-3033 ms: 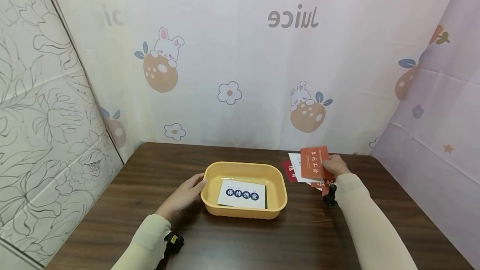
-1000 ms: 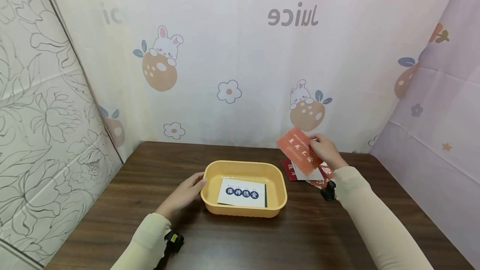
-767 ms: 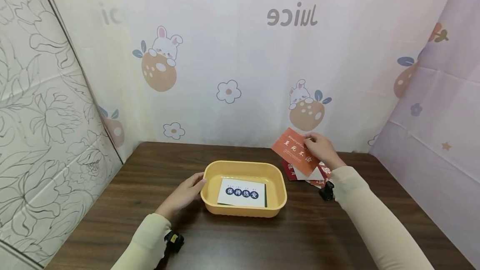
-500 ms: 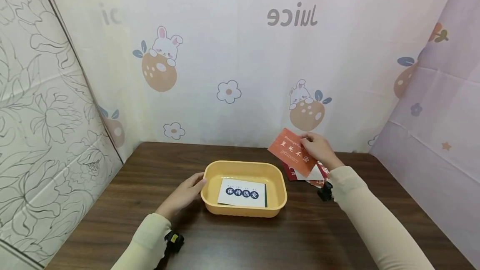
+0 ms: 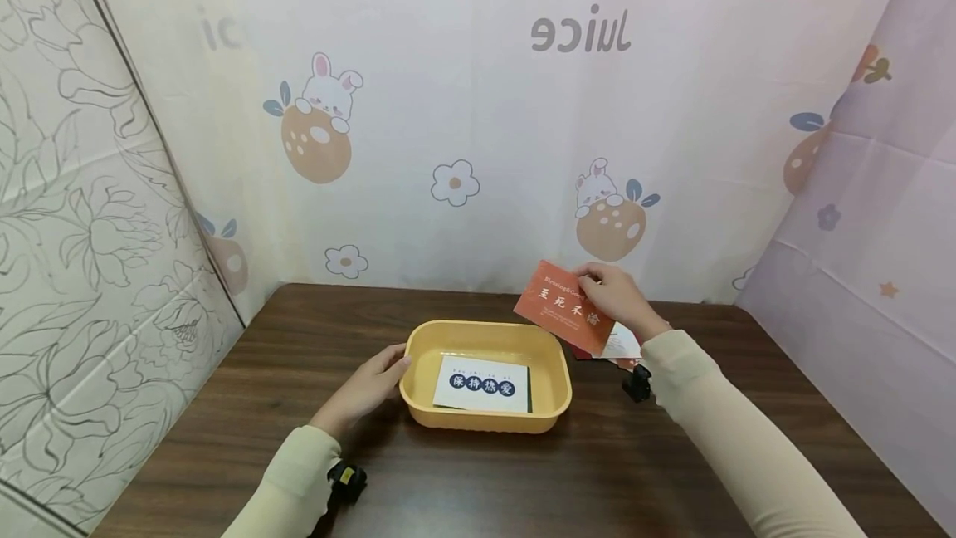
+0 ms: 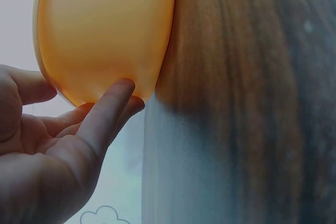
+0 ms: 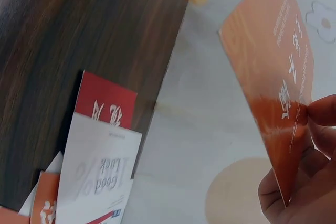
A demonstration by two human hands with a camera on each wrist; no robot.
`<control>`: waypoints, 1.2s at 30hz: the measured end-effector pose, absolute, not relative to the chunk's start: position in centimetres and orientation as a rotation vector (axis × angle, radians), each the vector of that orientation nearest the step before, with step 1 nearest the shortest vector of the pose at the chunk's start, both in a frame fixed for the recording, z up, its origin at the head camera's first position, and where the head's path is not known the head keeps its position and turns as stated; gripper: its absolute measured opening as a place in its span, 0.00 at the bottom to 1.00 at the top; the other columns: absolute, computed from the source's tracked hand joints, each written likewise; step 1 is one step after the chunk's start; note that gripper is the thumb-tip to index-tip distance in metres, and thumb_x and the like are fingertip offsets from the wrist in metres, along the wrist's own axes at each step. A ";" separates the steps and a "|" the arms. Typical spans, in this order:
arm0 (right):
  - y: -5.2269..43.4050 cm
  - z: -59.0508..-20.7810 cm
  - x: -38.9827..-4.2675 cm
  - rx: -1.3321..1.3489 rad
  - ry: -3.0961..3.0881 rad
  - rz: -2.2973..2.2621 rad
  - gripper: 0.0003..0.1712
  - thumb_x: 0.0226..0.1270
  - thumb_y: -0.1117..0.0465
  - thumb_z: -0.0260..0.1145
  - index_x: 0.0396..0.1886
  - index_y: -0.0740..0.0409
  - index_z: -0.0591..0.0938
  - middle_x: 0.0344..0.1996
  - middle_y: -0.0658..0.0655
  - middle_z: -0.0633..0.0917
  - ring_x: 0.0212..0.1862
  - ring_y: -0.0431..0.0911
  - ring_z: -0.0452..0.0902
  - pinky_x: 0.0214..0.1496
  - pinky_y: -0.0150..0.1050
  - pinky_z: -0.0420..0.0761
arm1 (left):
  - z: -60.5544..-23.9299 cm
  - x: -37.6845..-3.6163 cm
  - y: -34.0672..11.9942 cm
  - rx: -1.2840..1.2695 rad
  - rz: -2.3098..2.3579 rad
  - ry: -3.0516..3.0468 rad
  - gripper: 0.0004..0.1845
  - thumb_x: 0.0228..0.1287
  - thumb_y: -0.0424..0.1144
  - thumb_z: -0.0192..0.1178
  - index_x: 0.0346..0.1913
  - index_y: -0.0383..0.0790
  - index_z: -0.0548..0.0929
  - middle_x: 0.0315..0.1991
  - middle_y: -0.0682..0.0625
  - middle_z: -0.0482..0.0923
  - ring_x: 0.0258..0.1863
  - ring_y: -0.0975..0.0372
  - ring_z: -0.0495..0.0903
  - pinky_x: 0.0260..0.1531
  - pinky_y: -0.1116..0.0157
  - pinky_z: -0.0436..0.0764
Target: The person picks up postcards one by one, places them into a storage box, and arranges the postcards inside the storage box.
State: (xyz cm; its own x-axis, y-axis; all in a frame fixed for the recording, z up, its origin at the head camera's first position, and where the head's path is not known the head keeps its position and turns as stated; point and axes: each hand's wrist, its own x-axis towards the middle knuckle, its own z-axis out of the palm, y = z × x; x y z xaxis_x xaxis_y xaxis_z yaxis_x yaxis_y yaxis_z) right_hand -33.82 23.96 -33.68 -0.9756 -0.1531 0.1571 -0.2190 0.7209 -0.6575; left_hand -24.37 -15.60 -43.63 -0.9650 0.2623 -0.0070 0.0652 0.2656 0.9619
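orange rectangular paper card with white characters (image 5: 565,306), held in the air right of centre in the head view, above the far right corner of the yellow-orange plastic tray (image 5: 553,407). pinched at its right edge between thumb and fingers of the right hand (image 5: 614,295); same pinch visible at the right edge of the right wrist view (image 7: 273,93). tilted, its lower corner just over the tray rim.

inside the tray, flat on the bottom: a white card with dark blue round characters (image 5: 481,385). left hand (image 5: 368,388) resting against the tray's left wall, fingers fairly straight and touching the plastic, gripping nothing (image 6: 68,145).

lower right of the lifted card: a loose pile of red and white cards (image 7: 100,166) on the dark wood-grain table (image 5: 463,480), mostly hidden behind the right hand in the head view.

judged step: carrying the card from pile to tray. next move probably calls for lowering it leftward over the white card, flattening the tilt, then loosening the pinch while the left hand steadies the tray.
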 end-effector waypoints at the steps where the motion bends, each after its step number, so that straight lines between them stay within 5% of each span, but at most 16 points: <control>1: 23.7 -33.7 -33.8 0.333 -2.825 1.089 0.19 0.79 0.56 0.53 0.57 0.61 0.82 0.44 0.62 0.84 0.40 0.52 0.77 0.37 0.41 0.81 | -43.7 -24.4 -15.6 0.312 1.788 2.358 0.26 0.82 0.42 0.48 0.73 0.31 0.64 0.66 0.34 0.70 0.61 0.46 0.75 0.53 0.52 0.82; 12: 21.2 -34.2 -33.7 0.423 -2.812 1.109 0.17 0.79 0.58 0.53 0.54 0.59 0.84 0.39 0.60 0.83 0.37 0.51 0.77 0.33 0.39 0.82 | -43.7 -24.4 -15.7 0.306 1.797 2.347 0.26 0.82 0.42 0.47 0.74 0.30 0.63 0.66 0.33 0.69 0.62 0.45 0.75 0.53 0.51 0.81; 26: 18.5 -34.1 -33.3 0.597 -2.846 1.105 0.15 0.78 0.62 0.54 0.54 0.61 0.84 0.43 0.59 0.85 0.43 0.51 0.77 0.47 0.47 0.80 | -43.7 -24.3 -15.6 0.309 1.785 2.364 0.26 0.82 0.42 0.48 0.74 0.31 0.64 0.66 0.34 0.70 0.61 0.46 0.75 0.53 0.52 0.82; 36: 17.1 -34.2 -33.4 0.716 -2.922 1.113 0.15 0.78 0.62 0.54 0.53 0.58 0.85 0.45 0.57 0.84 0.43 0.50 0.76 0.44 0.42 0.80 | -43.8 -24.4 -15.6 0.296 1.761 2.389 0.26 0.82 0.43 0.47 0.73 0.32 0.65 0.66 0.35 0.70 0.61 0.46 0.75 0.54 0.52 0.81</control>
State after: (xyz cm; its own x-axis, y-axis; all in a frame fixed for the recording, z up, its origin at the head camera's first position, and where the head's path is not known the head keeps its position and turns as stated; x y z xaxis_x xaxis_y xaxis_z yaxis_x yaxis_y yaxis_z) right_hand -33.37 17.08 -34.22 -0.8984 -0.4290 0.0942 -0.3831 0.6602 -0.6460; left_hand -24.43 -15.64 -43.85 -0.9677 0.2517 -0.0102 0.0646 0.2872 0.9557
